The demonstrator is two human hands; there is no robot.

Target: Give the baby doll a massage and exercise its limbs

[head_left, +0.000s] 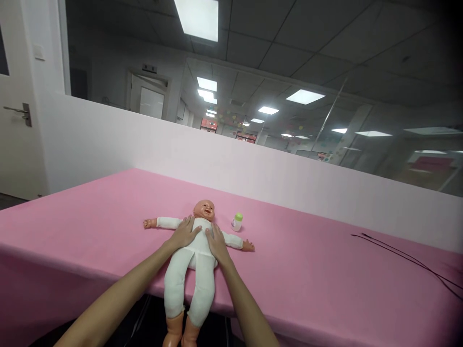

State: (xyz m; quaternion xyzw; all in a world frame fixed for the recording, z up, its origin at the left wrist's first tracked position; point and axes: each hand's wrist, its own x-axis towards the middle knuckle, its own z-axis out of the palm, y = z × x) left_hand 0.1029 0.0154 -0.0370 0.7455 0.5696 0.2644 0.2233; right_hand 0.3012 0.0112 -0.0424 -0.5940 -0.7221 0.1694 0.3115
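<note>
A baby doll [197,243] with a white cloth body lies on its back on the pink-covered table [307,270]. Its head points away from me, its arms are spread, and its legs hang over the near edge. My left hand [184,233] rests flat on the left side of its chest, fingers toward the shoulder. On the other side of the chest lies my right hand [217,241], fingers also stretched out. Neither hand is closed around the doll. A small bottle [237,222] with a green cap stands just beyond the doll's right-hand arm in view.
Thin black cables [401,253] lie on the table at the right. Behind the table runs a white wall [217,159] with a wide window [289,86] above it. At the far left is a door [18,144] with a metal handle.
</note>
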